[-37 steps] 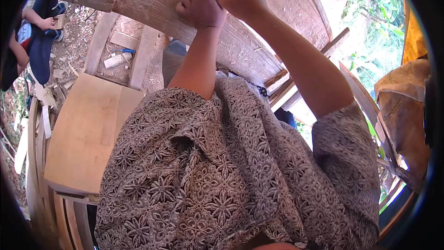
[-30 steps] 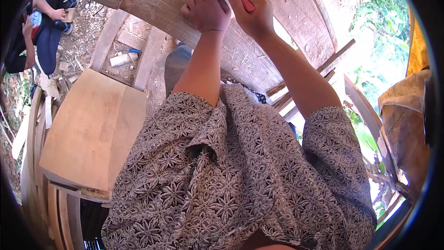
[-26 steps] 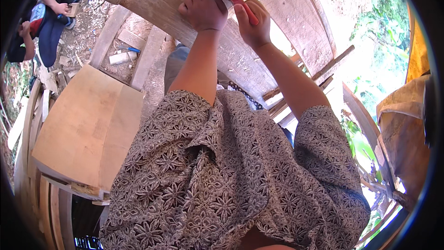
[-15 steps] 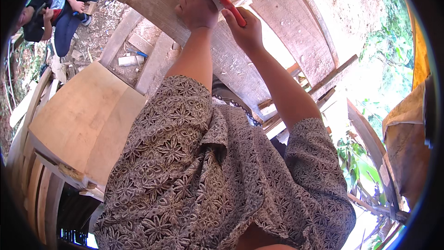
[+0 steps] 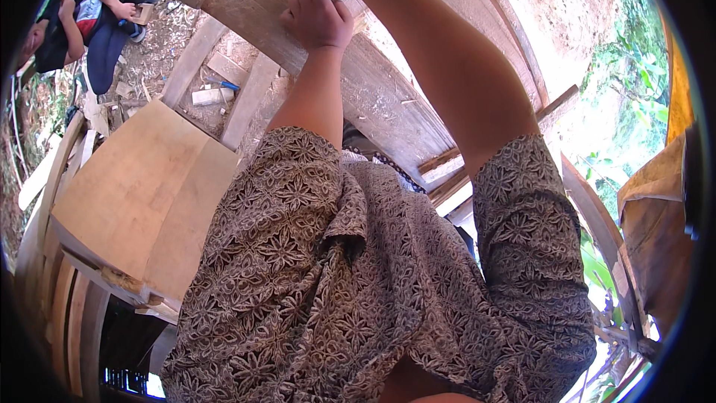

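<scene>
My left hand [image 5: 317, 19] is closed in a fist on the edge of a weathered wooden plank [image 5: 388, 104] that slants across the top of the view. My right forearm [image 5: 440, 67] reaches up over the same plank, and its hand is cut off by the top edge. The red tool seen earlier is out of sight. My patterned brown shirt [image 5: 358, 269] fills the lower middle.
A pale plywood sheet [image 5: 127, 186] lies on a timber frame at the left. Another person [image 5: 82, 15] crouches on the littered ground at the top left, near a small white object [image 5: 209, 95]. More planks [image 5: 597, 216], greenery and an orange-brown cloth [image 5: 656, 209] are on the right.
My right hand, with the red tool, has risen out of the top of the view. My left hand stays on the plank. The view has shifted, with the crouching person now further left.
</scene>
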A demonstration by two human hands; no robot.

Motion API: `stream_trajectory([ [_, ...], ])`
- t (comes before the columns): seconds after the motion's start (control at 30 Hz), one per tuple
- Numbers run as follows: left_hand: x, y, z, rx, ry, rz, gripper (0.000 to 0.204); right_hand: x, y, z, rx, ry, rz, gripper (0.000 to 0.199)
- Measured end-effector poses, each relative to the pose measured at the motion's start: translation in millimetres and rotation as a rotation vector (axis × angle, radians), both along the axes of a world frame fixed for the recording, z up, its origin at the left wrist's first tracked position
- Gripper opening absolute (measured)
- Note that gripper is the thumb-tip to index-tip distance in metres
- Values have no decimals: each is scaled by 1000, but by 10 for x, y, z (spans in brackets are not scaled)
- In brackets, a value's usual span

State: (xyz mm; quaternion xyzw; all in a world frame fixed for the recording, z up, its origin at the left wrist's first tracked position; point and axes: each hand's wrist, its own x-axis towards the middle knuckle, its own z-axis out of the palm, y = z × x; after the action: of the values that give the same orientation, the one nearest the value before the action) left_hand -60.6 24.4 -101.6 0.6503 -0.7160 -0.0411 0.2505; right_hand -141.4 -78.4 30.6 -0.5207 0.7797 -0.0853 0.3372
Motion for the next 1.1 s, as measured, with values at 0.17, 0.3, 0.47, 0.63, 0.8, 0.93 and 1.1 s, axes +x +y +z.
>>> stream_trajectory([
  [0.17,59,27,73,-20,-17,24,19,91,-329,-329,146,-4,229,58],
  [0.3,11,17,247,66,15,57,25,206,-146,-965,-86,13,71,55],
  [0.47,18,64,203,92,75,4,19,-24,101,-191,-343,-291,-48,49],
  [0.63,48,57,223,103,91,15,17,-310,634,775,-195,-409,-137,49],
  [0.8,81,30,212,161,40,6,21,-519,1451,1065,-195,-404,-235,49],
  [0.93,49,6,304,192,-100,33,22,-602,1830,1172,-135,-337,-300,49],
  [1.1,27,16,350,150,-117,28,24,-542,2096,1369,-157,-255,-247,47],
])
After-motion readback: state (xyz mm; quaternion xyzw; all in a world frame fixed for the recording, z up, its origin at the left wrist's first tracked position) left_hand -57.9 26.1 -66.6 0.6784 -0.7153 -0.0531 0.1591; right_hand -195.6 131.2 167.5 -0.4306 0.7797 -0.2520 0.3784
